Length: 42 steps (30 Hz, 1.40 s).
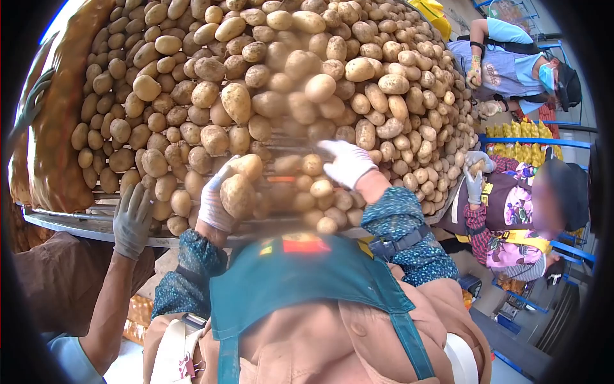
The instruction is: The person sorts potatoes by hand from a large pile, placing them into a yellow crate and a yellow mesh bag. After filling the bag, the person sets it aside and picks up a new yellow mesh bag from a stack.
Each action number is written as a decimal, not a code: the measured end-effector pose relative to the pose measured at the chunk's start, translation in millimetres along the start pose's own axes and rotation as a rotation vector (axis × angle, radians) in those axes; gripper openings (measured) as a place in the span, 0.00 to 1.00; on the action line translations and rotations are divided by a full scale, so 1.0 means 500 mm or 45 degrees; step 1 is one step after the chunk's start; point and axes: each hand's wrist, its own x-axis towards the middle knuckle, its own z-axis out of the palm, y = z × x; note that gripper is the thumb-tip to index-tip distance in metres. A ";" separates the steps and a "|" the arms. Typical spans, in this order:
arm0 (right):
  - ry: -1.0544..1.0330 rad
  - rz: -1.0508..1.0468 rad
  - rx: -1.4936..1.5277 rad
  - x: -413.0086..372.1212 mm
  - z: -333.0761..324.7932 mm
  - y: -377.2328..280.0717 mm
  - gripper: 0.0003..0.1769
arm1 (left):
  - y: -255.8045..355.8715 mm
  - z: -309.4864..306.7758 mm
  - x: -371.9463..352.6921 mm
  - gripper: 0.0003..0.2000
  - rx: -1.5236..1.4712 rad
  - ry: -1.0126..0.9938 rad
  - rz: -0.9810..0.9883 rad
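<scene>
My left hand [216, 203], in a white knit glove, is closed around a large potato [237, 196]. A second potato [247, 168] rests against its fingertips. My right hand [347, 164], gloved the same way, reaches over the heap with its fingers stretched out and holds nothing. Several smaller potatoes [322, 188] lie on the slatted rack between my hands. The big heap of potatoes [204, 93] spreads out in front of me. A blurred patch smears the middle of the view.
A co-worker's gloved hand [132, 221] lies on the rack's metal edge [102, 228] at my left. Filled net sacks [61, 128] stand beyond it. At right are two people, one with gloved hands [475, 182] at the heap, and yellow net bags [521, 142].
</scene>
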 end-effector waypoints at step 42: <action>-0.781 -0.286 -0.409 -0.062 0.107 -0.229 0.44 | -0.012 -0.079 -0.065 0.21 -0.196 -0.163 0.067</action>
